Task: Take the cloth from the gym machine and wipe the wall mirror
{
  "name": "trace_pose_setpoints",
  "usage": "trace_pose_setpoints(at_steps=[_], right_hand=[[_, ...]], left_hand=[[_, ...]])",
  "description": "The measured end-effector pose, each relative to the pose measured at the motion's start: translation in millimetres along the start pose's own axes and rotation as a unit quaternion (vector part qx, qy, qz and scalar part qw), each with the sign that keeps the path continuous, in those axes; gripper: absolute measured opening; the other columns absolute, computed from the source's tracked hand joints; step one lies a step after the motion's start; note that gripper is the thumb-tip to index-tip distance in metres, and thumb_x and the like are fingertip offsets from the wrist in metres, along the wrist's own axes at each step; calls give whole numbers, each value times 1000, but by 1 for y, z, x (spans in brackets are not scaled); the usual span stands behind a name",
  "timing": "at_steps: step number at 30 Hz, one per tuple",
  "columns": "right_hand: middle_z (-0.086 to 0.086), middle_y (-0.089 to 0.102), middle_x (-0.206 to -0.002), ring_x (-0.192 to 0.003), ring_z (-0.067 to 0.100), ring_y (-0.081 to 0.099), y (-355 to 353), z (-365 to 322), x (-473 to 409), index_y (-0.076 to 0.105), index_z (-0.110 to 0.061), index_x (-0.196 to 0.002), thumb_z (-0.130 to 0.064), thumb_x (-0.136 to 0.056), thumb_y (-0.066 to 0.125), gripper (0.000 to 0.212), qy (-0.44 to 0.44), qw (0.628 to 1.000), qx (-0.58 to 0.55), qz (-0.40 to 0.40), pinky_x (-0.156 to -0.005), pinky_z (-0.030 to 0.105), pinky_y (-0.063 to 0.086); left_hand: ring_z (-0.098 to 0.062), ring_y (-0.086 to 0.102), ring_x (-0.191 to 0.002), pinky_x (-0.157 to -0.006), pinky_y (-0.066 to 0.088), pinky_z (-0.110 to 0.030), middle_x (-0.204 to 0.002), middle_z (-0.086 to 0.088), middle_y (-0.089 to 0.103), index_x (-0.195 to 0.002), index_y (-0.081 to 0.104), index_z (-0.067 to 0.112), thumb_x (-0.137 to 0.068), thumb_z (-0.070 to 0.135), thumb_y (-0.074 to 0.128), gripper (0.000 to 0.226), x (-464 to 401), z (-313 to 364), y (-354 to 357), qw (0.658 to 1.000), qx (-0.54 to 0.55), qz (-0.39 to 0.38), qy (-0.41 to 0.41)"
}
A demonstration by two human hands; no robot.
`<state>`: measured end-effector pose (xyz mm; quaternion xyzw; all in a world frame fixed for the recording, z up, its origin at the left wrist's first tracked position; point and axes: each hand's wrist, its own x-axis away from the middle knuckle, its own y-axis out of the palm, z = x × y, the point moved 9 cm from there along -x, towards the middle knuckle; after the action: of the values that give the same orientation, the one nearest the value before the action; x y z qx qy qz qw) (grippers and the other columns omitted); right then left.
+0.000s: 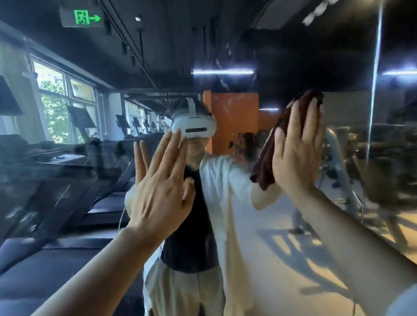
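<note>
Your right hand (296,150) presses the cloth (286,136) flat against the mirror (52,171) at two o'clock, grip released, fingers straight. Your left hand (159,187) rests open-palmed on the glass at ten o'clock.

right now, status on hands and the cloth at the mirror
Left hand flat on the wall mirror, fingers straight. Right hand presses the dark red cloth to the glass with straight fingers. Nothing in the way.
</note>
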<state>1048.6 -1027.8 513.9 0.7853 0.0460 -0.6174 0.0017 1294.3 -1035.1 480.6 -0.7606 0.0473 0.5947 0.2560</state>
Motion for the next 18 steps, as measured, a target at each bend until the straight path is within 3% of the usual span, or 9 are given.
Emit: trace_pose_setpoints(at_steps=[2, 4, 7, 11, 13, 15, 18], right_hand=[[24, 21, -163, -151, 42, 18, 4, -41, -28, 30, -3, -156, -35, -106, 32, 60, -23, 999, -14, 19, -122, 55, 17], [24, 22, -163, -152, 40, 18, 17, -100, -37, 31, -2, -156, -36, -105, 35, 61, -100, 994, -25, 25, -125, 49, 11], [20, 21, -164, -154, 36, 15, 33, -165, -16, 30, -4, -156, -31, -105, 40, 59, -225, 973, -39, -20, -125, 48, 13], [15, 26, -164, -154, 31, 19, 26, -141, 13, 35, -8, -156, -33, -108, 35, 54, -375, 924, -37, -61, -125, 45, 18], [18, 30, -162, -151, 34, 23, 17, -94, -13, 38, -7, -154, -33, -107, 33, 54, -312, 950, -7, -27, -124, 45, 19], [20, 28, -162, -151, 36, 22, 7, -54, -59, 36, -6, -155, -34, -106, 30, 56, -172, 985, 9, 8, -125, 45, 16], [21, 23, -164, -152, 38, 18, 2, -75, -105, 31, -5, -156, -33, -104, 29, 60, -61, 997, -6, 42, -126, 50, 14]], left_hand=[[-26, 15, -153, -122, -13, -47, -164, -12, 22, -154, 31, 1, -91, 29, 52, 71, -12, -7, -3, 1000, -18, 4, 0], [-25, 15, -153, -123, -12, -46, -164, -12, 21, -154, 29, 2, -93, 27, 49, 69, -25, -17, -7, 1000, -22, 19, -5], [-23, 18, -152, -123, -11, -43, -163, -12, 24, -154, 30, 1, -95, 22, 46, 65, -43, -30, -15, 998, -12, 46, -31], [-24, 17, -152, -123, -13, -45, -163, -12, 23, -155, 28, 2, -94, 26, 48, 68, -58, -27, -15, 999, -29, 31, -2], [-24, 19, -152, -122, -13, -48, -163, -11, 23, -155, 29, 3, -93, 30, 48, 70, -62, -23, -16, 998, -51, 21, 20], [-24, 29, -149, -122, -12, -51, -160, -12, 31, -153, 35, 4, -93, 33, 48, 68, -66, -21, -19, 996, -86, 17, 35], [-30, 55, -128, -122, -7, -55, -142, -13, 56, -143, 51, 4, -90, 29, 55, 59, -75, -23, -29, 992, -114, 40, 43]])
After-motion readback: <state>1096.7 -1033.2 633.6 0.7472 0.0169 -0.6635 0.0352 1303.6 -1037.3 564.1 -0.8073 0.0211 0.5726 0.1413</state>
